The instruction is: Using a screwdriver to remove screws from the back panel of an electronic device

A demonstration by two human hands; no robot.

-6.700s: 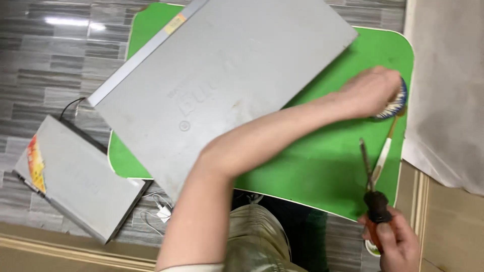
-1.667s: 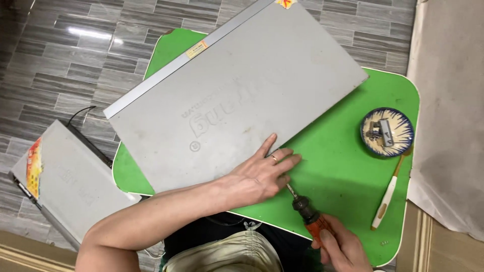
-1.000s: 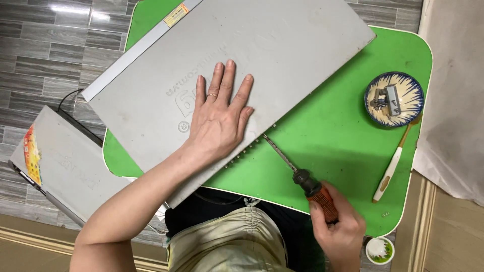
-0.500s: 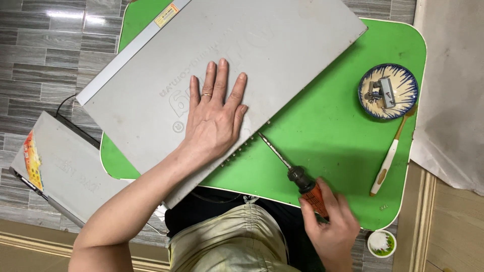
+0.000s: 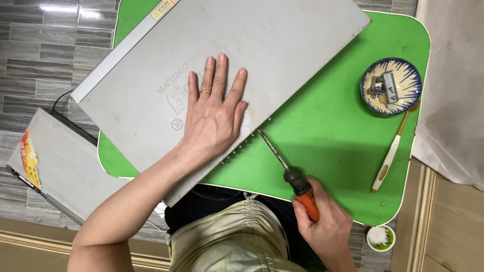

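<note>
Screwdriver work is shown at the rear edge of a large grey flat device (image 5: 222, 75), which is laid slantwise across a green table (image 5: 333, 131). The left hand (image 5: 214, 118) is spread flat, fingers extended, and pressed on the device's lid near that edge; a ring is worn on one finger. The right hand (image 5: 327, 226) is closed around the orange-and-black handle of a screwdriver (image 5: 287, 174), whose tip is set against the device's edge, right by the row of small ports or vents (whether it is seated in a screw head cannot be told). The lid is seen in place, unlifted, so the casing is judged unopened. A blue-patterned bowl (image 5: 390, 86) at the table's far right already holds a few small metal parts and what look like screws, which suggests some fasteners are out; how many remain cannot be counted. A white-handled brush (image 5: 390, 153) is lying just beside the bowl, untouched. A second grey device (image 5: 55, 166) is resting on the floor to the left, well apart from both hands.
</note>
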